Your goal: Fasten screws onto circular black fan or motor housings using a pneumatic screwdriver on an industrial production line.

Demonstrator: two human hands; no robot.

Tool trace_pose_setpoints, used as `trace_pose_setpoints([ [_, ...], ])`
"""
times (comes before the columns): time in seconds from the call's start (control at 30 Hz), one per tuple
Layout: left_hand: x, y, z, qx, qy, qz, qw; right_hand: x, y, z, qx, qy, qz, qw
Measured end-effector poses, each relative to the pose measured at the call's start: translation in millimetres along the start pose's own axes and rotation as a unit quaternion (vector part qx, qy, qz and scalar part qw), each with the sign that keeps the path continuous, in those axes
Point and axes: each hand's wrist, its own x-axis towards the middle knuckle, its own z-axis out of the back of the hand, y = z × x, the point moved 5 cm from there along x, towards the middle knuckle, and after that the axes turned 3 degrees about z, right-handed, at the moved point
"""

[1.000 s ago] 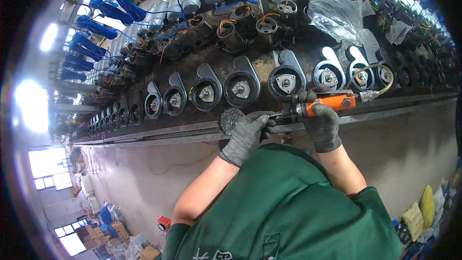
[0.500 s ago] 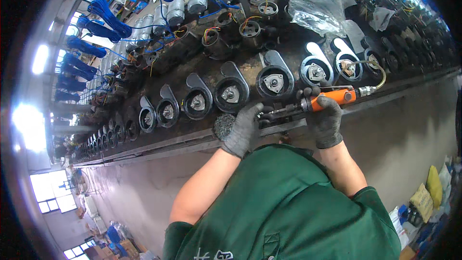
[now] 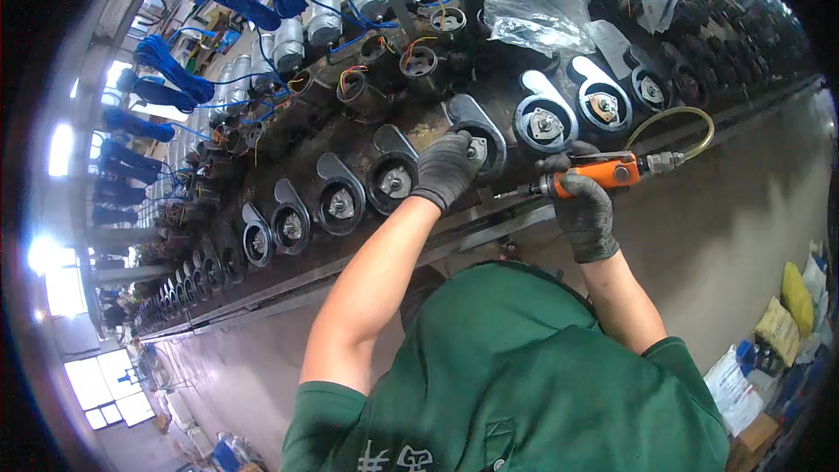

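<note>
My right hand (image 3: 584, 214), in a dark grey glove, grips an orange air screwdriver (image 3: 603, 177). Its bit points left over the bench's front edge, and a clear air hose (image 3: 710, 131) loops from its back end. My left hand (image 3: 446, 168), gloved alike, reaches into a black round pump-like housing (image 3: 491, 127) with a side spout. Its fingers are drawn together at the metal plate (image 3: 477, 149) inside; whatever they hold is hidden. Just right of it sits another such housing (image 3: 546, 114), with a silvery rim and plate.
Several similar housings (image 3: 339, 197) stand in a row along the dark workbench (image 3: 301, 156). Behind them are black motor cases (image 3: 363, 92) with coloured wires, silver motors (image 3: 325, 17) and a clear plastic bag (image 3: 542, 13). Blue cable bundles (image 3: 170, 70) hang at upper left. Sacks (image 3: 778, 330) lie at lower right.
My left hand has moved up from the screwdriver's bit to the plate inside the housing. The screwdriver stays in my right hand, slightly further left. The view has shifted a little.
</note>
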Motion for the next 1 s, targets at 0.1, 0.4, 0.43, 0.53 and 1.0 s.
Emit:
trace_pose_setpoints([
  [0.1,2.2,6.3,-4.0,-0.035,0.008,-0.045,0.998,1.8,-0.1,2.6,0.016,0.002,0.011,1.000],
  [0.4,3.8,12.6,1.9,-0.076,-0.004,-0.028,0.997,4.4,3.8,7.3,0.003,-0.015,0.008,1.000],
  [0.43,4.7,11.8,2.1,-0.070,-0.017,-0.060,0.996,5.5,3.5,6.2,0.003,-0.013,0.005,1.000],
  [0.53,7.9,3.7,7.0,-0.061,0.053,-0.052,0.995,7.9,2.4,7.7,0.017,-0.017,-0.004,1.000],
  [1.0,18.8,10.3,-5.9,-0.006,0.086,-0.071,0.994,29.4,-6.2,8.5,0.034,0.000,-0.003,0.999],
])
